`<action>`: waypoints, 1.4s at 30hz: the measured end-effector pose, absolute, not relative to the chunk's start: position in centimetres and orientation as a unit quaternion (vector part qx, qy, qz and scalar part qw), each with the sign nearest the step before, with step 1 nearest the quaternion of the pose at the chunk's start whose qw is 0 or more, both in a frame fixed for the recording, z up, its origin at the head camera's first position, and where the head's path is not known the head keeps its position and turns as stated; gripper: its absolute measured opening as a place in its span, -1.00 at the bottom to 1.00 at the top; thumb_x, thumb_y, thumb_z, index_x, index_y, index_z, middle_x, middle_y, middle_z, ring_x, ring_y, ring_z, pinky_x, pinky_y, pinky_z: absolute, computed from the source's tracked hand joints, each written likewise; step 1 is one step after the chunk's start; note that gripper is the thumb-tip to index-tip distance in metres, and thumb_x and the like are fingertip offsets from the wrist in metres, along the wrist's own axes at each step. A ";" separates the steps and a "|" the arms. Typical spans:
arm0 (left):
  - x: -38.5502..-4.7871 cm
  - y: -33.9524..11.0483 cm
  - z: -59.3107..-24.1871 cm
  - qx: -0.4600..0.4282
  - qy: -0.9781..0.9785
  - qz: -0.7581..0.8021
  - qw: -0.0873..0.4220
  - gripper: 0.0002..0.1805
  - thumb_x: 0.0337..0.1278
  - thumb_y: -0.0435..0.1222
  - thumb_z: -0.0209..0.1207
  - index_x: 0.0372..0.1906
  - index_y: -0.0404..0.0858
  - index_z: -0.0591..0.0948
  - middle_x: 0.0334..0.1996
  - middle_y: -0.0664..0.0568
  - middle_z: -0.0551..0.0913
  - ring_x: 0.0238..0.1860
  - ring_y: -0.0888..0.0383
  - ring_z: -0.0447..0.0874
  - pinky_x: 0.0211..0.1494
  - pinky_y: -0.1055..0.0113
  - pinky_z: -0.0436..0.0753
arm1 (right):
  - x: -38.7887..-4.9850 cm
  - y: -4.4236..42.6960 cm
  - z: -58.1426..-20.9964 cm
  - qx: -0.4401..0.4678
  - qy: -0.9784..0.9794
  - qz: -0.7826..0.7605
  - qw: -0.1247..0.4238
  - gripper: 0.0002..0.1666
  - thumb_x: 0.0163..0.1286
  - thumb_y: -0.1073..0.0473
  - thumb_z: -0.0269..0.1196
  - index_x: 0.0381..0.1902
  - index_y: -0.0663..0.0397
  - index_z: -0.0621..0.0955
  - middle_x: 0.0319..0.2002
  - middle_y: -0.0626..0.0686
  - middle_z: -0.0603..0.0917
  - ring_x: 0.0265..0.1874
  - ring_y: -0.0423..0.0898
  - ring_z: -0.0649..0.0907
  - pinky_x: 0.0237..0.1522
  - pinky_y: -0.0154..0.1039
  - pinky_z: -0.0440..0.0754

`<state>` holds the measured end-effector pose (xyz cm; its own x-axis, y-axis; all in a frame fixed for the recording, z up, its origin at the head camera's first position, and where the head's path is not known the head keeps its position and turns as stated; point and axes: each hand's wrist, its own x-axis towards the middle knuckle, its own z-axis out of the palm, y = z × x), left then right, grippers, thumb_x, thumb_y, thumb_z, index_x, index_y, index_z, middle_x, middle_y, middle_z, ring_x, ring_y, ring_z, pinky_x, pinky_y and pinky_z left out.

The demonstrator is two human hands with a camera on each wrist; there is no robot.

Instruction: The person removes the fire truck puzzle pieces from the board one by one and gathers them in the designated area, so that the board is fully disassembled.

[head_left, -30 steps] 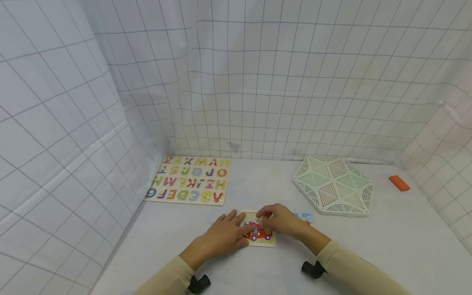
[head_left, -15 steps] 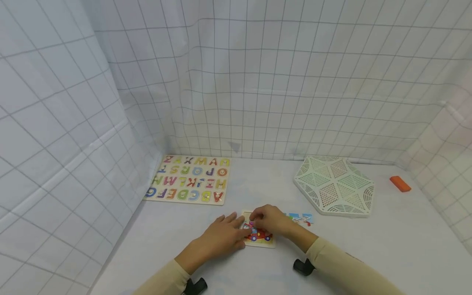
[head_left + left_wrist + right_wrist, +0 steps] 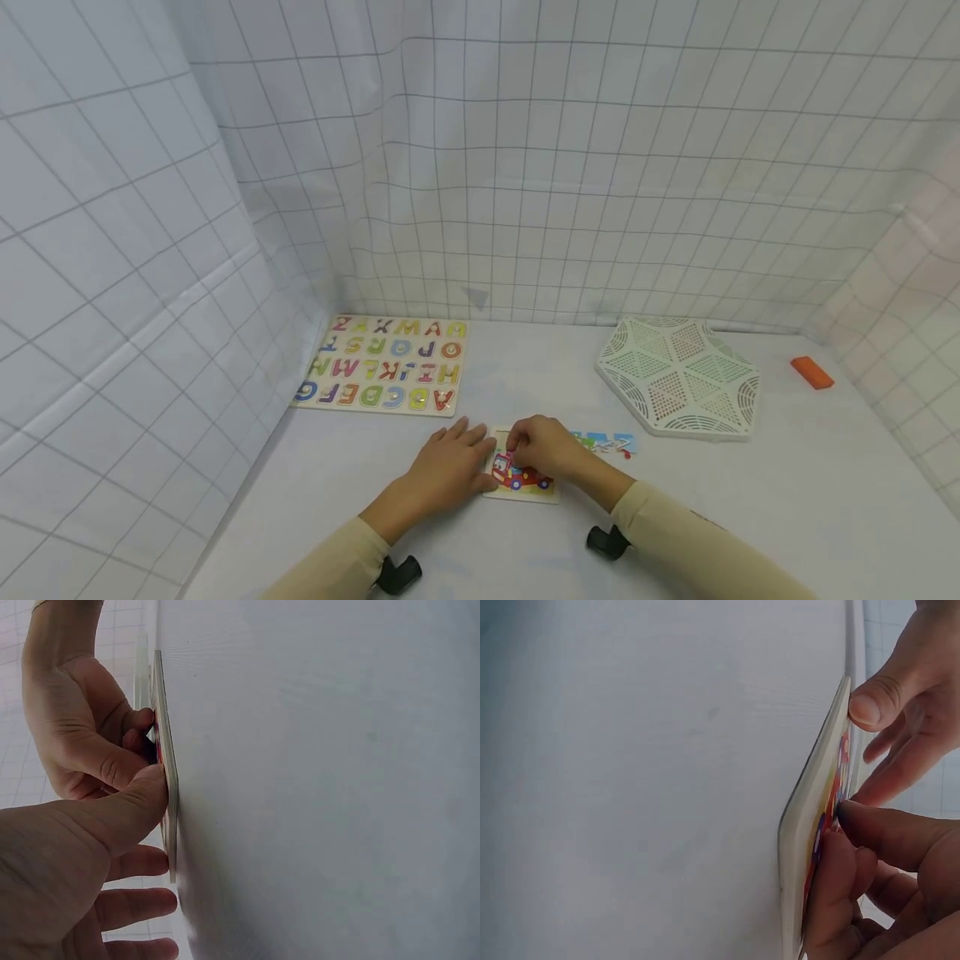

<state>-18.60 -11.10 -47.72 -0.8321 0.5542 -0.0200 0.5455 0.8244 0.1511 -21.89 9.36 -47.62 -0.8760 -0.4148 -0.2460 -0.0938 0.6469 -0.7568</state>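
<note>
A small square jigsaw puzzle board (image 3: 527,492) with a red truck picture lies on the white table in front of me. My left hand (image 3: 444,468) rests at its left side with fingers spread; in the left wrist view the thumb (image 3: 142,796) presses on the board's edge. Over the upper middle of the picture, my right hand (image 3: 542,446) pinches a small puzzle piece with thumb and curled fingers, seen touching the board (image 3: 793,840) in the right wrist view. The piece itself is mostly hidden by the fingers. Several loose puzzle pieces (image 3: 597,441) lie just right of the board.
An alphabet board (image 3: 386,367) lies at the back left. At the back right is a white hexagonal patterned plate (image 3: 678,379), with an orange block (image 3: 812,372) farther right. White gridded curtains (image 3: 525,208) close off the back and sides.
My right hand has moved left over the board, uncovering more of the loose pieces. The left hand has drawn back a little, leaving the truck's front in view.
</note>
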 end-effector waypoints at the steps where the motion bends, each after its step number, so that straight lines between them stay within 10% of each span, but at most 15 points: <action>1: -18.6 -11.0 -47.7 0.285 0.955 0.072 0.037 -0.34 0.23 0.13 0.31 0.31 -0.17 0.60 0.36 -0.11 0.54 0.44 -0.27 0.37 0.35 -0.26 0.43 | -21.9 9.4 -47.6 -0.141 0.883 -0.398 0.206 -0.93 0.29 0.31 0.36 -0.31 0.07 0.66 -0.49 -0.02 0.59 -0.60 -0.15 0.56 -0.55 -0.31 0.53; 15: -19.0 -10.7 -47.6 0.275 0.955 0.091 0.060 -0.38 0.21 0.07 0.36 0.26 -0.21 0.63 0.34 -0.17 0.55 0.42 -0.30 0.40 0.35 -0.25 0.45 | -22.7 11.2 -47.8 -0.137 0.796 -0.525 0.270 -0.86 0.34 0.25 0.38 -0.30 0.18 0.61 -0.44 0.02 0.61 -0.51 -0.13 0.56 -0.54 -0.33 0.57; 42: -18.5 -10.6 -47.5 0.260 0.962 0.069 0.051 -0.32 0.18 0.11 0.36 0.30 -0.17 0.61 0.38 -0.14 0.52 0.46 -0.27 0.34 0.39 -0.25 0.41 | -20.9 19.7 -48.1 -0.116 0.878 -0.426 0.184 -0.96 0.33 0.31 0.34 -0.34 0.12 0.66 -0.47 -0.04 0.59 -0.44 -0.12 0.53 -0.44 -0.32 0.49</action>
